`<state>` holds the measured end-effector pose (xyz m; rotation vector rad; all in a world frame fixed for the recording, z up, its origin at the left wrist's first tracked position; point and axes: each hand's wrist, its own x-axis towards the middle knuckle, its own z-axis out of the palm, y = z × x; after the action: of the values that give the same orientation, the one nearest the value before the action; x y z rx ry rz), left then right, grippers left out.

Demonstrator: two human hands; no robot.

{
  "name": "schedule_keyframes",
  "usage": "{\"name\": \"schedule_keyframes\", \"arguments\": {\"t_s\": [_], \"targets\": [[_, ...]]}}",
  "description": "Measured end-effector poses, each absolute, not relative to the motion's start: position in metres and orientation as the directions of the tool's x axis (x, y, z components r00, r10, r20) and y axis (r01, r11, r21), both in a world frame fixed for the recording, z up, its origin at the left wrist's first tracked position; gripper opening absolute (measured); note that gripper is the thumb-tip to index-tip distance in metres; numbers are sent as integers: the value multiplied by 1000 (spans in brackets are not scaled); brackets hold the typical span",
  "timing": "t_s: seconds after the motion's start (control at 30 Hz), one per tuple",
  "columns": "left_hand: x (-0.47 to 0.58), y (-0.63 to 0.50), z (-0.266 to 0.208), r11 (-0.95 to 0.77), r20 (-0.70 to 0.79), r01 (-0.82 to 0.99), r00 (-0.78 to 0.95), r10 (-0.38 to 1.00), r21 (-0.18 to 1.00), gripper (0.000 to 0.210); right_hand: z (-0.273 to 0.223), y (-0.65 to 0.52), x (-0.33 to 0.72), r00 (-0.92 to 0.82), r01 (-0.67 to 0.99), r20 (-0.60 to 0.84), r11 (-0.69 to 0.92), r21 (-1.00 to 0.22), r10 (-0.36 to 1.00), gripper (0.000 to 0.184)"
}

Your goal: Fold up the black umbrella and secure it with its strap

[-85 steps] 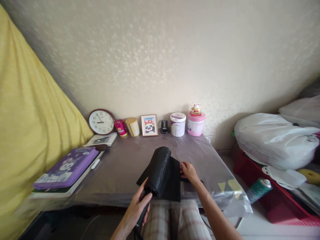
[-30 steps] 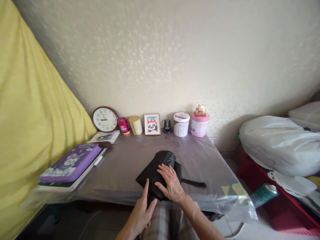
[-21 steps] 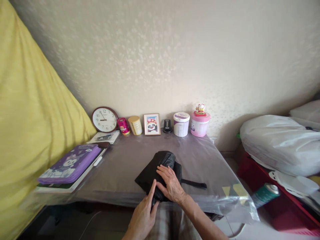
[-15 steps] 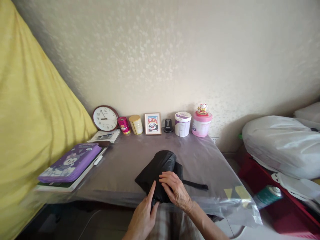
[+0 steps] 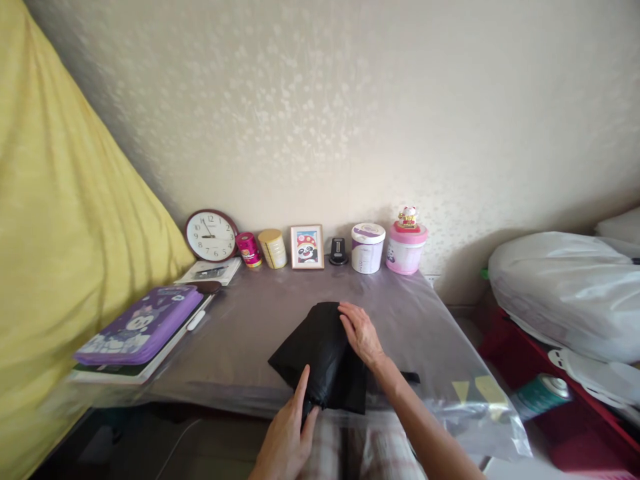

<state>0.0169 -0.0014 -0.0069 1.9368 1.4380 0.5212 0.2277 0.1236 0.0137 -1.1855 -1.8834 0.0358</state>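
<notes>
Done: black folded umbrella lies gathered, beside the strap.
Left: strap unfastened.
Left hand: fingers pinning its near end.
Right hand: flat, pressing its far side.

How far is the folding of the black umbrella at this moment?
Done: the black umbrella lies collapsed on the table, canopy gathered. In hand: the right hand presses the cloth flat, and the left hand steadies the near end. Left: the strap lies loose, not yet wrapped.

Table under a clear plastic sheet; folded black fabric umbrella at the near edge, purple cartoon-print case on a book at left. Along the wall: round brown-rimmed clock, red tin, yellow canister, small framed panda picture, white tub, pink tub.
</notes>
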Motion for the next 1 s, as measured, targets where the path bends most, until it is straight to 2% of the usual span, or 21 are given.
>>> {"name": "schedule_keyframes", "arguments": {"t_s": [0.1,0.2,0.27,0.33,0.4,0.47,0.6,0.7,0.8,0.9,1.0], "targets": [[17,-1,-9,-183,-62,693,313,948,697,59,16,97,214,-337,612,645,680,-404,686,27],[16,-1,-10,-195,-51,697,315,948,690,59,5,97,207,-382,637,595,668,-385,707,29],[16,0,-9,-186,-61,702,311,948,688,59,-1,112,211,-297,682,585,597,-423,754,31],[16,0,-6,-168,-73,705,298,952,689,60,-4,127,222,-137,684,544,477,-552,828,31],[16,0,-3,-146,-86,696,287,954,703,60,-3,136,238,83,626,420,281,-728,904,30],[15,0,0,-122,-102,672,284,954,730,61,-3,134,255,211,573,310,140,-808,927,31],[13,0,5,-15,-171,586,262,950,810,64,-8,116,282,254,519,149,-5,-855,956,28],[13,0,11,160,-313,520,220,924,839,67,-10,103,287,226,494,63,-59,-868,972,28],[15,1,16,243,-381,487,208,901,839,68,-7,94,283,198,509,38,-70,-858,979,27],[14,2,20,263,-394,463,212,894,846,67,-3,90,276,153,606,99,-14,-795,983,27],[11,4,21,285,-402,419,224,888,862,68,-6,90,269,22,717,242,154,-680,970,29]]}}
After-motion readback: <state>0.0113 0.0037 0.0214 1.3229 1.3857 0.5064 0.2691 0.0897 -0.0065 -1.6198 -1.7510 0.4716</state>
